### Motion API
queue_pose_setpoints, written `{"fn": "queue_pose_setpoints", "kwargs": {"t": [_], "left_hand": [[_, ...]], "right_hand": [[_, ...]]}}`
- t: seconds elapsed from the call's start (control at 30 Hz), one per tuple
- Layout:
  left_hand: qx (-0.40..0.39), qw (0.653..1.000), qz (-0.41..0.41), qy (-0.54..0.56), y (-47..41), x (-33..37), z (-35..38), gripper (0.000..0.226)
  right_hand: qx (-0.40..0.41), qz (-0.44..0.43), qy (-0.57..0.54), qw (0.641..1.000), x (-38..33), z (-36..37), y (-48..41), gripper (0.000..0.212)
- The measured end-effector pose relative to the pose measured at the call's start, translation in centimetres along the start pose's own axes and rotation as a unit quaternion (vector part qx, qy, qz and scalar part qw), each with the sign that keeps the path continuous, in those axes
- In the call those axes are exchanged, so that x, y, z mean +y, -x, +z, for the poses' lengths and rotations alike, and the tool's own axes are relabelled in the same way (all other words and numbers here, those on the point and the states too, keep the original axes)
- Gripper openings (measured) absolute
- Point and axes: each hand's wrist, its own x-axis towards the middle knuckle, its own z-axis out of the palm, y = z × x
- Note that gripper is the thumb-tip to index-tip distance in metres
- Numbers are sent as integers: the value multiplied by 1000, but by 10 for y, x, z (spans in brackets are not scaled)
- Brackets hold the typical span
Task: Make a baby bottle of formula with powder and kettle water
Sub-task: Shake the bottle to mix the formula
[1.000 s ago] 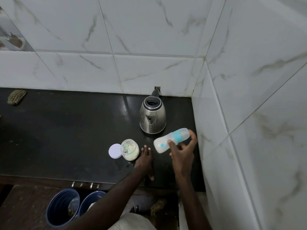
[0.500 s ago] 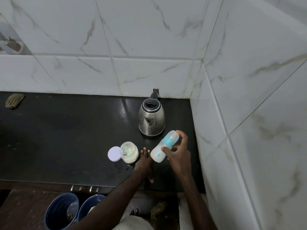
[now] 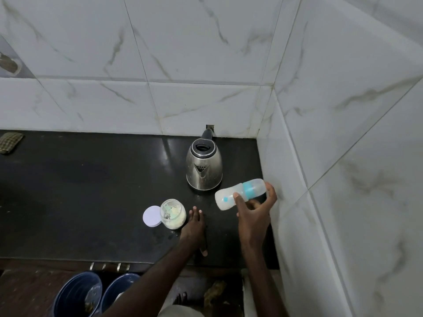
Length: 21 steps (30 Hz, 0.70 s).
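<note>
- Since half a second ago the baby bottle has swung from a steep tilt to lie almost level, with its capped end toward the side wall. A full second ago it lay at the same level, so I judge that it is being shaken.
- Nearest, under the counter edge, stand two blue buckets.
- On the dark counter the left hand rests flat with straight fingers. It holds nothing, and its fingertips are just beside the powder jar.
- The right hand grasps the bottle in the air above the counter, the thumb on one side and the fingers curled round the teal ring on the other. The bottle looks milky white inside and its cap is on.
- The jar stands open, with pale powder inside, and its white lid lies flat against its left side.
- Further back the steel kettle stands upright near the corner, apart from the bottle.
- Far left a small cloth lies by the wall.
- Step in hand, as I judge: mixing, near the end of the task. The next move calls for a firm hold during shaking, then for setting the bottle upright on the counter.
</note>
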Motion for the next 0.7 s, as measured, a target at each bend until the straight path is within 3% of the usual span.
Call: {"fn": "queue_pose_setpoints", "kwargs": {"t": [0.17,0.33,0.4,0.53,0.7], "left_hand": [[-20,999,5,-24,5,0,-5,151],[22,1000,-2,0,1,-2,0,115],[18,1000,6,1,1,-3,0,125],[-4,1000,15,-25,4,-4,-2,142],[-9,1000,3,-1,7,3,-8,156]], "right_hand": [[-104,2,94,990,19,5,29,88],[0,-20,-9,1000,-4,-4,8,83],[-5,-26,-16,1000,-3,-1,17,86],[-89,-32,85,992,23,6,41,89],[20,1,-19,1000,14,-1,30,87]]}}
